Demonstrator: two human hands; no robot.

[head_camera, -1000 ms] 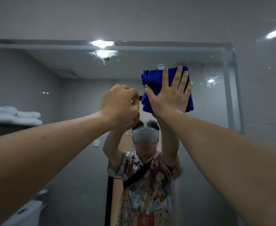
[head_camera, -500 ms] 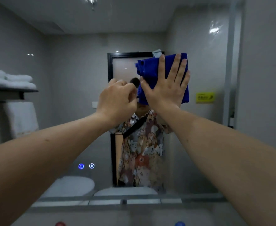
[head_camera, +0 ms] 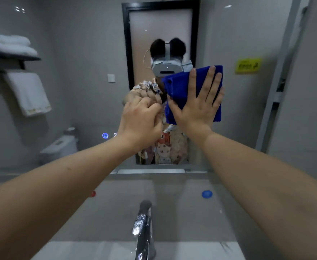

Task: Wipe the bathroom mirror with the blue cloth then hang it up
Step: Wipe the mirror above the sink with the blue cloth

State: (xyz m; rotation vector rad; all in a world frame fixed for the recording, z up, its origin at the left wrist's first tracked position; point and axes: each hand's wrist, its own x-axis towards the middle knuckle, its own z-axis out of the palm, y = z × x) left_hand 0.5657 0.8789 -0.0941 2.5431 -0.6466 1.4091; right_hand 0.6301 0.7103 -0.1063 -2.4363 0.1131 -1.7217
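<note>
Since a second ago the blue cloth [head_camera: 184,91] has been travelling down the mirror [head_camera: 82,76]: it was up near the mirror's top edge, and now it is sitting lower, in front of the reflected person's shoulder and just below the reflected headset. The right hand [head_camera: 199,104] is still lying flat on the cloth with fingers spread, pressing it against the glass. The left hand [head_camera: 140,121] is staying curled into a loose fist just left of the cloth, knuckles toward the mirror; whether it is pinching a corner of the cloth cannot be told. The view is now taking in the chrome faucet [head_camera: 143,228] below the mirror, the pale sink [head_camera: 79,250] beneath it, and a red cap [head_camera: 93,193] and a blue cap [head_camera: 207,194] on the ledge under the glass. Reflected left of the cloth, white towels [head_camera: 9,44] are lying stacked on a shelf.
</note>
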